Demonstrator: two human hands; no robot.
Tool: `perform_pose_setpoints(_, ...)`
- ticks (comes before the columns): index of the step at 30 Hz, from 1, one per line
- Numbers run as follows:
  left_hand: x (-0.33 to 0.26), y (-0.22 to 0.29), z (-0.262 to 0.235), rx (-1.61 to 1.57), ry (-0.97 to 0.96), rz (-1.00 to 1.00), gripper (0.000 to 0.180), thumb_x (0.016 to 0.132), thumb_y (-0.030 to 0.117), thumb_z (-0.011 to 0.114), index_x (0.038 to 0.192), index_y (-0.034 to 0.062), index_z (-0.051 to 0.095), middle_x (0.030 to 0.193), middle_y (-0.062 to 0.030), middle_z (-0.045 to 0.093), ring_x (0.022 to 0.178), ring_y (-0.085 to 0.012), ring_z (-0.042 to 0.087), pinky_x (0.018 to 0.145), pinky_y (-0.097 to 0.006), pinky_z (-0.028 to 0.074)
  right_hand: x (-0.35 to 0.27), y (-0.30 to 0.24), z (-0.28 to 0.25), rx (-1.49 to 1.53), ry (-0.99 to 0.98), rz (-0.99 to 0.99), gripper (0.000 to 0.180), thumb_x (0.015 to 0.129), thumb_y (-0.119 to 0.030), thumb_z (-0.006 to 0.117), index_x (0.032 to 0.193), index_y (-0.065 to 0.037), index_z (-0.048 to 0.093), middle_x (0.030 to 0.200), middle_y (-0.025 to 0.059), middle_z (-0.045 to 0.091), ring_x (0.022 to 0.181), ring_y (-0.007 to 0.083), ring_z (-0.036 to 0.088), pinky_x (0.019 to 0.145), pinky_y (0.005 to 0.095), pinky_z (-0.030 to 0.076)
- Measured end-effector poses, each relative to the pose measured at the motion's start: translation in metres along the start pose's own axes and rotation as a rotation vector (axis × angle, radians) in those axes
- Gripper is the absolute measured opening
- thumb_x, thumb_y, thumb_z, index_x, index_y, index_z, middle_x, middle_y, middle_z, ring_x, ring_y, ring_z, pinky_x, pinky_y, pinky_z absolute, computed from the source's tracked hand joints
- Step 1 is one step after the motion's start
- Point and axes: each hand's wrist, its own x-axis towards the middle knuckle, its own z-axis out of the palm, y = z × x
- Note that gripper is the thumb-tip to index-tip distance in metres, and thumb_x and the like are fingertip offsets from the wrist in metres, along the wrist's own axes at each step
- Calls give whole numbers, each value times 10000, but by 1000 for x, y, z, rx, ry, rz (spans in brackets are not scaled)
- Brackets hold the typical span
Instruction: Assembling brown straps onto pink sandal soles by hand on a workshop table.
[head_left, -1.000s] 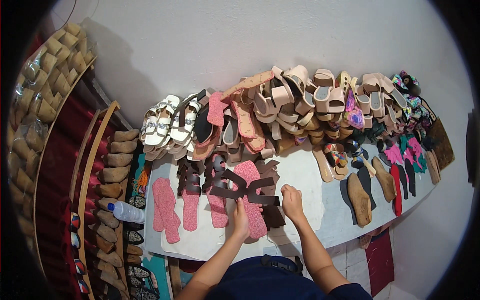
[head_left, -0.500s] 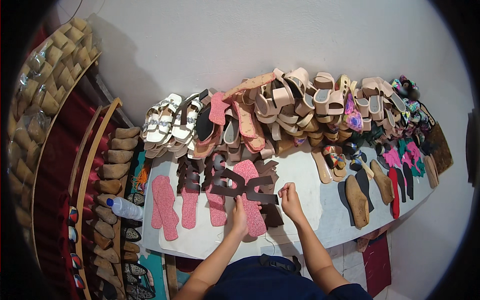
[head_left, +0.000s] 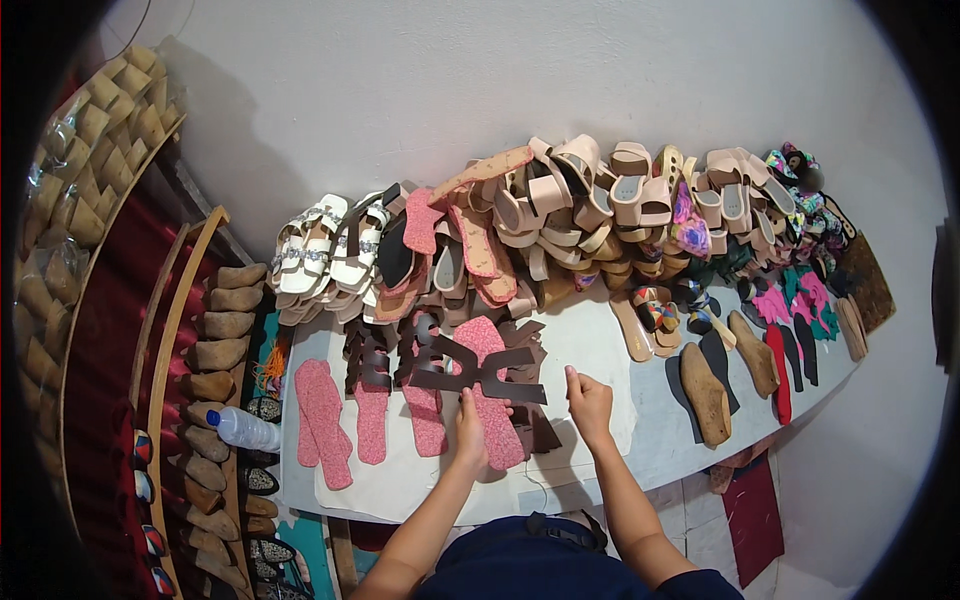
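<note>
My left hand (head_left: 468, 432) rests on a pink textured insole (head_left: 493, 400) and pinches the lower edge of a dark brown cut leather strap piece (head_left: 480, 369) lying across it. My right hand (head_left: 588, 402) sits just right of that strap piece on the white table (head_left: 600, 350), fingers curled, and I cannot tell whether it holds anything. More pink insoles (head_left: 322, 420) and brown strap pieces (head_left: 370, 358) lie in a row to the left.
A long heap of beige, white and pink sandals (head_left: 560, 215) lines the wall. Wooden shoe lasts (head_left: 706, 393) and coloured soles lie at the right. A rack of lasts (head_left: 215, 355) and a plastic bottle (head_left: 245, 428) stand at the left.
The brown strap piece has shifted slightly across the pink insole. My right hand has come off its right end and curled up beside it.
</note>
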Motion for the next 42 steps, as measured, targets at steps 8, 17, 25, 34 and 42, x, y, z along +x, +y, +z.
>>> perform_pose_setpoints(8,6,3,4,18,-39,41,449,889,429,262,998,46,468,766,-109,585,652,-178,579,602,-294,473,-3,-11,9,133,267,-317,274,777,-165,522,1004,-14,537,937,162,557,893,283,498,789,349,373)
perform_pose_setpoints(17,-2,2,7,133,-167,8,455,896,389,243,995,12,480,786,-130,587,665,-193,583,629,-301,475,20,-25,35,823,-68,-29,206,809,-150,544,909,27,509,763,57,589,711,110,562,649,217,434)
perform_pose_setpoints(25,-2,1,5,96,-271,10,476,898,347,227,1003,-22,508,815,-126,592,708,-179,586,683,-296,471,30,-19,28,884,-96,-20,158,792,-122,561,897,-10,524,793,28,568,720,71,516,658,205,412)
perform_pose_setpoints(34,-12,7,12,23,-312,-100,581,869,477,182,1046,15,487,830,-123,588,742,-188,579,694,-304,473,28,-27,15,1004,50,-123,179,803,-144,561,905,0,536,816,21,563,756,84,509,695,208,394)
perform_pose_setpoints(42,-14,6,10,-39,-240,42,667,843,559,134,989,23,504,820,-101,588,692,-189,582,636,-295,478,13,-38,19,908,42,-221,177,810,-142,552,897,12,539,793,17,565,730,70,507,674,200,398)
